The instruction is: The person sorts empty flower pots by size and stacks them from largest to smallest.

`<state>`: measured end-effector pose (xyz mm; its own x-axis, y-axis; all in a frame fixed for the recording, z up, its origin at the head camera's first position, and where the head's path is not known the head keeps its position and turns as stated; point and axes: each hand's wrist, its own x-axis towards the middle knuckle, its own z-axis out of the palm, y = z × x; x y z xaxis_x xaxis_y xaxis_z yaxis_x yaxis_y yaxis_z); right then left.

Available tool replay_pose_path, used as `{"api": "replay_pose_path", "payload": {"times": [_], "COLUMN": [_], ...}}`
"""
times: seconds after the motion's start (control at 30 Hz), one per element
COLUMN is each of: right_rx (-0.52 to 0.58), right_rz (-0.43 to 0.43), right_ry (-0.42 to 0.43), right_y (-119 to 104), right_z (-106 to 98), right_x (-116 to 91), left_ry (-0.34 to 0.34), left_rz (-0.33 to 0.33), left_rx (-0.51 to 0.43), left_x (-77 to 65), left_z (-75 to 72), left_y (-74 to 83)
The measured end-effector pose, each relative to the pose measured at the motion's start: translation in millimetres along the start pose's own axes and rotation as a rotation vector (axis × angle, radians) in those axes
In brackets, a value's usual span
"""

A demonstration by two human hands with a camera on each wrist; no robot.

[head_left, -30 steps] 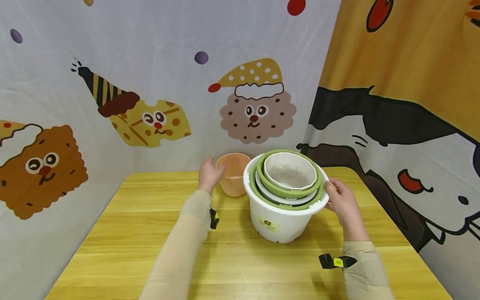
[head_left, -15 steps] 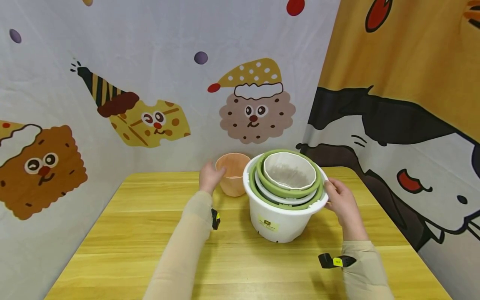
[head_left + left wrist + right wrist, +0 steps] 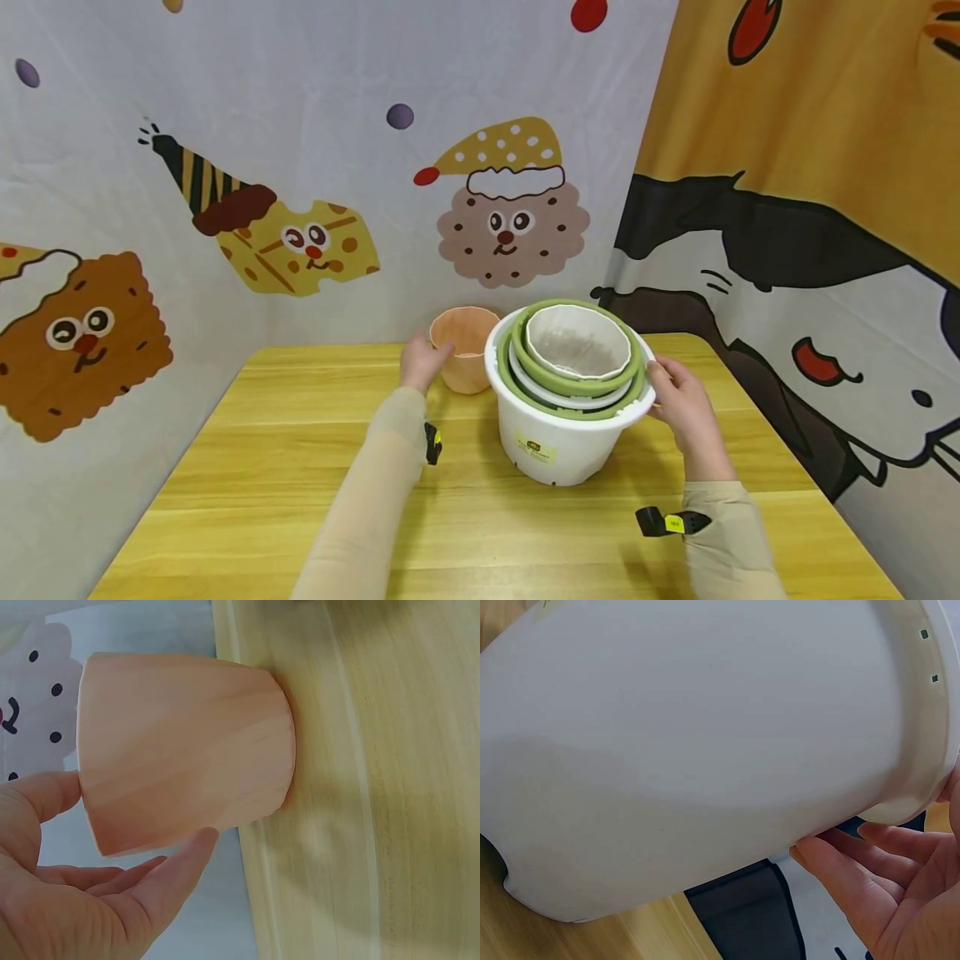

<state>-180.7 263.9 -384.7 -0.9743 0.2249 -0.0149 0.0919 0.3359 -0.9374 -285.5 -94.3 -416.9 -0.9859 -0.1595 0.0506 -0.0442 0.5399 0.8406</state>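
A white flower pot (image 3: 558, 446) stands on the table with several green and white pots nested in it, the innermost white pot (image 3: 581, 342) with a wavy rim. My right hand (image 3: 686, 400) grips its rim at the right side; the right wrist view shows fingers (image 3: 855, 877) beneath the rim, against the wall. Left of the stack stands a peach flower pot (image 3: 187, 750), upright at the back of the table. Beside it is my left hand (image 3: 423, 364), with one fingertip at the pot's rim and another finger (image 3: 191, 859) lying along its side.
The wooden table (image 3: 300, 483) reaches back to a white cloth (image 3: 337, 108) printed with cartoon snacks. On the right hangs an ochre curtain (image 3: 720, 108) with a cartoon cat. Both wrists carry black camera mounts.
My left hand has shifted slightly right and down, closer around the peach flower pot. The right hand and the nested stack hold their place.
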Motion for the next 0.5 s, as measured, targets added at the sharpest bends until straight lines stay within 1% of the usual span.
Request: {"api": "replay_pose_path", "payload": {"times": [0.13,0.23,0.4,0.5], "right_rx": [-0.001,-0.005,-0.006,-0.009], "right_rz": [0.01,0.021,0.028,0.024], "right_ry": [-0.001,-0.004,-0.01,-0.007], "right_y": [0.0,-0.1,-0.1,-0.2], "right_z": [0.3,0.6,0.7,0.5], "right_x": [0.1,0.0,-0.1,-0.1], "left_ry": [-0.01,-0.024,-0.071,-0.085], "left_rz": [-0.036,-0.059,-0.126,-0.161], "left_rx": [-0.004,-0.043,-0.193,-0.267], "left_x": [-1.4,-1.6,-0.7,-0.2], "left_z": [1.5,2.5,4.5,5.5], "left_y": [0.7,0.0,-3.0,-3.8]}}
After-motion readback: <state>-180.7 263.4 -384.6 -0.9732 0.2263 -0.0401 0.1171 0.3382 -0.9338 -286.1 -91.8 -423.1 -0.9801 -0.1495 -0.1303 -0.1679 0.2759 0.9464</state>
